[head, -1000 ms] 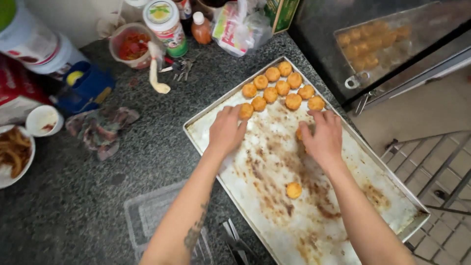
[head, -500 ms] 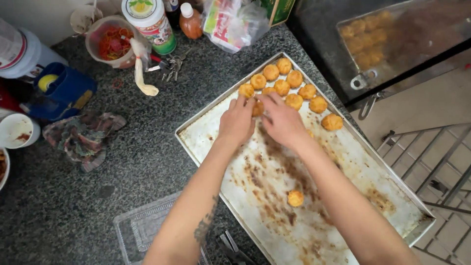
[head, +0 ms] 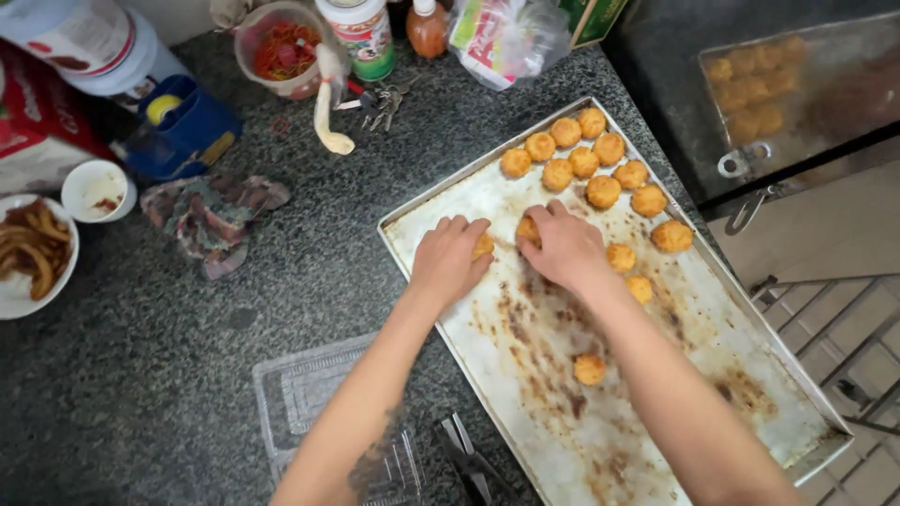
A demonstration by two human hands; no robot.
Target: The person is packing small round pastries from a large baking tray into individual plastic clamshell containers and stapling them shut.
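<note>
The person's left hand (head: 450, 258) is curling over one small round golden-brown ball (head: 483, 245) on the big stained silver baking tray (head: 656, 412) — fingers bent around it. The right hand (head: 562, 248) is closing on another golden ball (head: 528, 230), just beside the first. The group of the same golden balls (head: 586, 164) is sitting farther away, toward the tray's far corner — nearer the right hand.
</note>
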